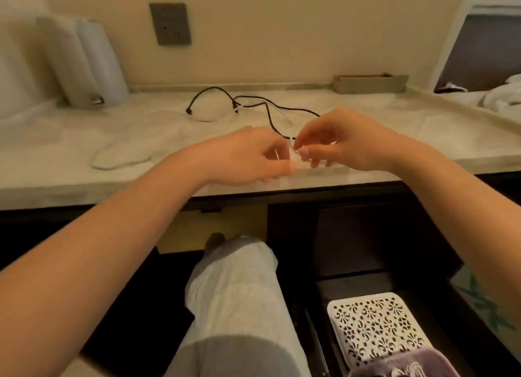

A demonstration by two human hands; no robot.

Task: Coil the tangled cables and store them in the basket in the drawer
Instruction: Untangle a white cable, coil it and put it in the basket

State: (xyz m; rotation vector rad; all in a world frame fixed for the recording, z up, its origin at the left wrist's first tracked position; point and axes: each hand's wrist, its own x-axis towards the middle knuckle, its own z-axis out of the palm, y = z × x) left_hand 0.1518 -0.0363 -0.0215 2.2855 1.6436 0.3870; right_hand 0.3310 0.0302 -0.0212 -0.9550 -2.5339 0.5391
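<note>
At the far left a white appliance (84, 63) stood on the marble counter (70, 187) against the wall, with a grey wall socket (170, 23) above and to its right. On the counter just right of the appliance lay a pale loop of white cable (112, 168), hard to follow against the light stone. Behind the hands the black cable (293, 108) sprawled uncoiled across the middle of the counter, one plug end lying out to the left.

The left hand (248, 156) hovered near the counter's front edge, fingers curled in; it seemed to pinch a strand of the white cable – the blur made this uncertain. Touching it fingertip to fingertip, the right hand (346, 139) had thumb and forefinger closed on the same strand, its other fingers loosely bent.

Further right, a low box (370, 84) sat at the back of the counter. Below, a trousered leg (239, 306) showed at centre, and to its right the dark drawer (352, 283) stood open – inside it the white perforated basket (375, 320), with a purple cloth (403, 362) over its near edge.
</note>
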